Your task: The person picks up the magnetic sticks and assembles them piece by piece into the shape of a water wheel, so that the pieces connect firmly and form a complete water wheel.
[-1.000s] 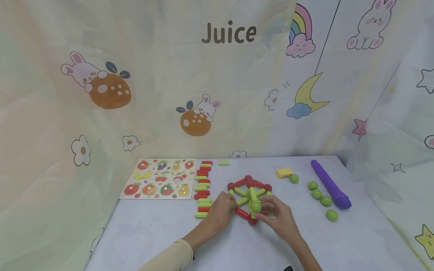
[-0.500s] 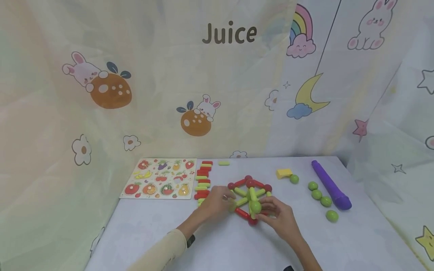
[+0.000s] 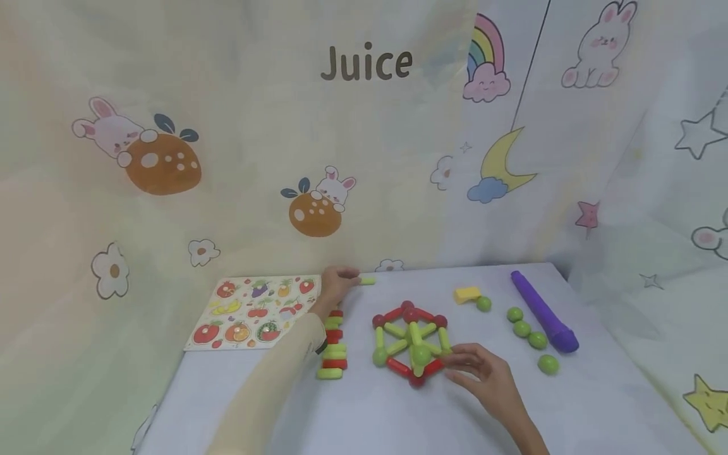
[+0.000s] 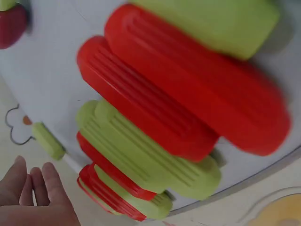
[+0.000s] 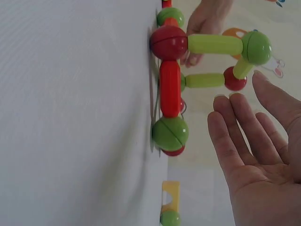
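A wheel-like frame of red and lime-green rods (image 3: 398,366) joined by balls lies mid-table. From it, two upright lime rods (image 5: 215,44) carry a raised bar between a red ball (image 5: 235,79) and a green ball (image 5: 257,48). My right hand (image 3: 483,379), fingers loosely extended and holding nothing, hovers at the frame's right side. At the table's back, my left hand (image 3: 338,287) reaches toward a lone lime rod (image 3: 367,281); in the left wrist view its fingers are apart from that rod. Beneath my left arm runs a row of red and lime rods (image 3: 334,364), partly hidden.
Left of the row lies a fruit puzzle board (image 3: 227,309). On the right are several loose green balls (image 3: 522,328), a yellow block (image 3: 467,294) and a purple microphone-shaped toy (image 3: 543,311). A printed curtain (image 3: 239,189) hangs behind the table.
My left hand has left the frame's left corner, where a green ball now shows, and moved to the back beside the lone rod. My right hand has drawn off the raised green ball, rightward.
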A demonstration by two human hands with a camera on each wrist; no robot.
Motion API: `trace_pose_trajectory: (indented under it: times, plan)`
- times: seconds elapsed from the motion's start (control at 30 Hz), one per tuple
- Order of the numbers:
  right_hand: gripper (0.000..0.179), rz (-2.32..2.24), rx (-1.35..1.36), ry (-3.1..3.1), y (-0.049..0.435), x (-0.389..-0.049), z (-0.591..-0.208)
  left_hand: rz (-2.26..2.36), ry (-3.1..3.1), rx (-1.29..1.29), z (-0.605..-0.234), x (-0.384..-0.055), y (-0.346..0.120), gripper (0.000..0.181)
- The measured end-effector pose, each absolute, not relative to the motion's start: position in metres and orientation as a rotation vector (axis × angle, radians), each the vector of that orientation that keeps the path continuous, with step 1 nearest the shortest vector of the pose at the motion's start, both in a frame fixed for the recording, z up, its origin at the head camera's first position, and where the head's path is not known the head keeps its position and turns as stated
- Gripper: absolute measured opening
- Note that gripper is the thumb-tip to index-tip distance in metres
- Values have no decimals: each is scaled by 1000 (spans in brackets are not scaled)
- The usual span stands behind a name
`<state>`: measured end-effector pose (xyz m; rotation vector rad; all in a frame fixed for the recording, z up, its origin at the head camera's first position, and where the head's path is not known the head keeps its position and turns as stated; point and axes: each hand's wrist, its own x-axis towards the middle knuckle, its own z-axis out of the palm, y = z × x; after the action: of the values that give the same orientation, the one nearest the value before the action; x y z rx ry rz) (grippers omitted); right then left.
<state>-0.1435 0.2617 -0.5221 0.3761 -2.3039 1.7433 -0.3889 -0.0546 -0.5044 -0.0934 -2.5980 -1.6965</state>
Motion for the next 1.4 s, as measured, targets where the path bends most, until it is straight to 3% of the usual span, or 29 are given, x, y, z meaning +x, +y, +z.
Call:
trace_pose_trajectory:
  times: [0.17, 0.43, 0.73, 0.9, 1.2, 1.4]
  plan:
    - [43, 1765, 334, -2304, 271, -135, -526, -1610, -2656, -96, -518, -399, -48, 28]
    - [43, 1686, 471, -2218, 285, -141, -529, -1202, -2690, -315, -529, -414, -30, 17]
    - [39, 1692, 532, -2191, 277, -143, -531, -1053, -2733, -297, -524, -405, -28, 10]
    - [37, 1669, 475, -2225, 279, -143, -528, -1282, -2693, -311, -509, -376, -28, 10]
    - [33, 1629, 387, -2302, 277, -149, -520, -1650, -2625, -547, -468, -279, -33, 9]
    - [33, 1642, 380, -2316, 266, -154, -517, -1697, -2632, -511, -467, -253, -36, 9]
